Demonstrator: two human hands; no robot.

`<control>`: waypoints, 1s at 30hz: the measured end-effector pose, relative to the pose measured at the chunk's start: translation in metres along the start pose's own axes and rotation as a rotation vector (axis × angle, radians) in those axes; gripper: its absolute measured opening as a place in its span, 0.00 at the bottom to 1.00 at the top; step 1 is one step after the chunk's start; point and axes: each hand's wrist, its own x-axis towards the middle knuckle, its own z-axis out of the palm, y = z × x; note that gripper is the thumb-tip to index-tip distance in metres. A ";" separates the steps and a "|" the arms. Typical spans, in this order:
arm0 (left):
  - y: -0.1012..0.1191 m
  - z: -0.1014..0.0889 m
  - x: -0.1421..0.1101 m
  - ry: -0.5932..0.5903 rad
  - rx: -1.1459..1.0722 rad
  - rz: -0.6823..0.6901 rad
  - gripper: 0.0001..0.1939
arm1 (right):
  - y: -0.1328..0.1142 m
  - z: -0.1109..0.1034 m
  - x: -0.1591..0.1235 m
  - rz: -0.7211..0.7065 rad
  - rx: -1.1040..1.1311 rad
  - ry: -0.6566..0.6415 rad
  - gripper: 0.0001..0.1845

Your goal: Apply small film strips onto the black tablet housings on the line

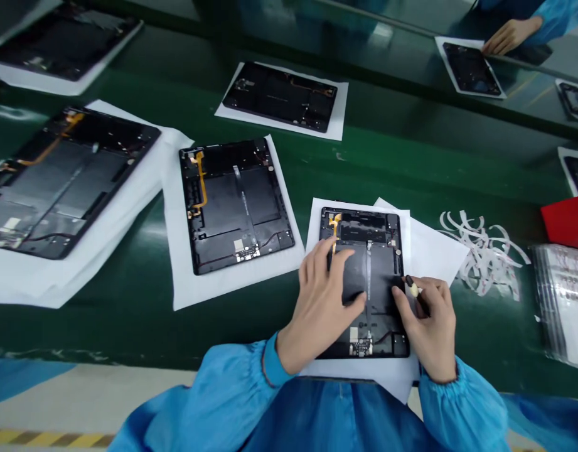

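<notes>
A black tablet housing [385, 270] lies on white paper right in front of me, its inside facing up, with an orange flex cable along its left and a grey strip down the middle. My left hand [319, 301] is over its left half, fingers spread and holding nothing; whether they touch the housing I cannot tell. At the right edge of the housing, my right hand [432, 320] is closed around a dark pen-like tool [414, 290] with a pale yellow band. Its thumb rests by the housing's edge. The tool's lower part is hidden in the hand.
Left of me lie a second tablet housing [270, 194] and a larger one [76, 182], both on white paper. Another housing [282, 97] sits farther back. To the right are curled white strips [486, 251], a red bin [568, 220] and stacked clear trays [564, 301]. A co-worker's hand [512, 36] touches a far housing.
</notes>
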 end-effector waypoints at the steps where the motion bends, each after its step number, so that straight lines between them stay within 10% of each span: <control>1: 0.002 0.003 0.002 -0.006 0.007 0.015 0.29 | 0.002 0.002 0.000 -0.003 -0.003 0.014 0.11; 20: 0.005 0.003 0.006 -0.080 -0.011 -0.081 0.21 | 0.005 -0.013 0.017 0.174 -0.326 -0.195 0.21; 30: -0.014 -0.001 0.003 0.024 -0.246 -0.151 0.31 | -0.007 -0.013 0.017 0.157 0.101 -0.269 0.14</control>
